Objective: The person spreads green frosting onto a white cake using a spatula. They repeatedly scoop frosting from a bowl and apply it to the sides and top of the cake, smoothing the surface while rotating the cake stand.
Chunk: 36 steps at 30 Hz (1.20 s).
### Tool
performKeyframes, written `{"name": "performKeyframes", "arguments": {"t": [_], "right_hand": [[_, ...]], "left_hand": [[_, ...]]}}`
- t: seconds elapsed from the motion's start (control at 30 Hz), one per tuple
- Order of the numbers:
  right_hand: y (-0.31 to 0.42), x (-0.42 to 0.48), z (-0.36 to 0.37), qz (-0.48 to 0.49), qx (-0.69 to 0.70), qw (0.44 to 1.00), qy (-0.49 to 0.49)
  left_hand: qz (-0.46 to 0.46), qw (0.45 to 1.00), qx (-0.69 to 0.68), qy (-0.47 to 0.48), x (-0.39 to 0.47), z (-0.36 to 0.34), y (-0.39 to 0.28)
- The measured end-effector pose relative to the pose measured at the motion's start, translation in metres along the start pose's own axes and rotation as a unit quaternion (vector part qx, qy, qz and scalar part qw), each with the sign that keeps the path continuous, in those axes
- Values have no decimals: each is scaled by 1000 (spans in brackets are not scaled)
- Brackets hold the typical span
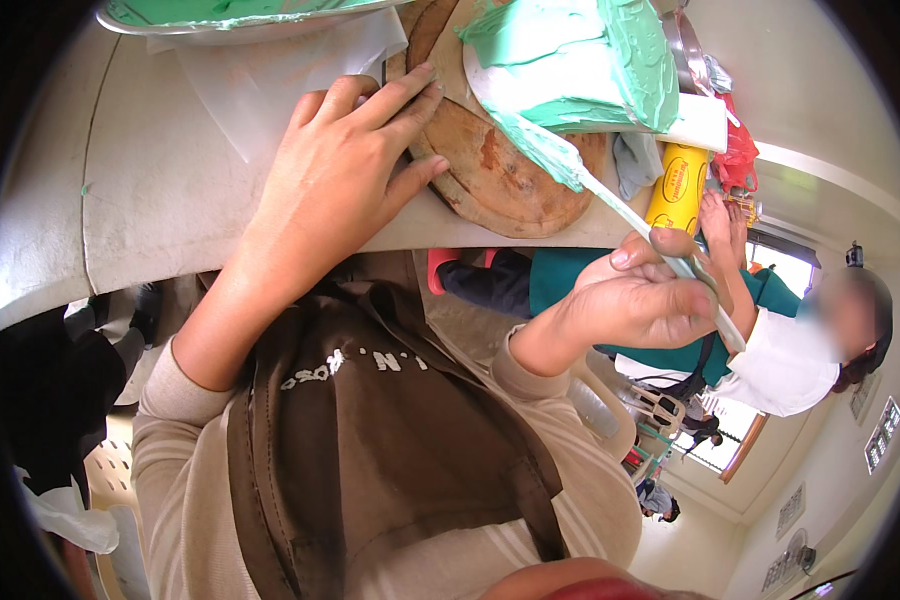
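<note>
A cake coated in mint-green icing stands on a round wooden board, its icing rough and ridged. My right hand grips the pale handle of a spatula, whose blade is thick with the same icing. The blade's far end meets the icing at the cake's lower left edge. With fingers spread, my left hand rests at the board's left side, fingertips on the wood, and holds nothing. The cake's top runs out of the picture.
At the upper left, a bowl of green icing sits over a translucent plastic sheet on the table. Right of the board lie a grey cloth, a yellow wrap box and a red plastic bag. A person stands close on the right.
</note>
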State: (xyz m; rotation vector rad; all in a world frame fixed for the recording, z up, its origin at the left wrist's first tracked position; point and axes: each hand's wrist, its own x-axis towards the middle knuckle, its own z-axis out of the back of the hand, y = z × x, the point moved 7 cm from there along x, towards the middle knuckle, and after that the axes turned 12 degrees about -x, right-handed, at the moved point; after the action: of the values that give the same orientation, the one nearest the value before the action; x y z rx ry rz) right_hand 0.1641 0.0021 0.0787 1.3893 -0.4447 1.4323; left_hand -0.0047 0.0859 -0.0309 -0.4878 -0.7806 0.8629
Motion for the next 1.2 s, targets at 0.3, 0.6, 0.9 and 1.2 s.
{"name": "performKeyframes", "arguments": {"t": [0.3,0.6,0.9,1.2], "right_hand": [[-25,37,25,-32,-43,996,-65],[-42,26,3,-10,3,1000,4],[-58,34,30,-18,141,990,15],[-68,10,12,-28,20,999,40]], "left_hand": [[10,1000,-1,18,3,-3,-2],[13,1000,-4,19,6,-6,-2],[14,1000,7,22,7,-8,-2],[22,999,17,28,4,-5,1]]}}
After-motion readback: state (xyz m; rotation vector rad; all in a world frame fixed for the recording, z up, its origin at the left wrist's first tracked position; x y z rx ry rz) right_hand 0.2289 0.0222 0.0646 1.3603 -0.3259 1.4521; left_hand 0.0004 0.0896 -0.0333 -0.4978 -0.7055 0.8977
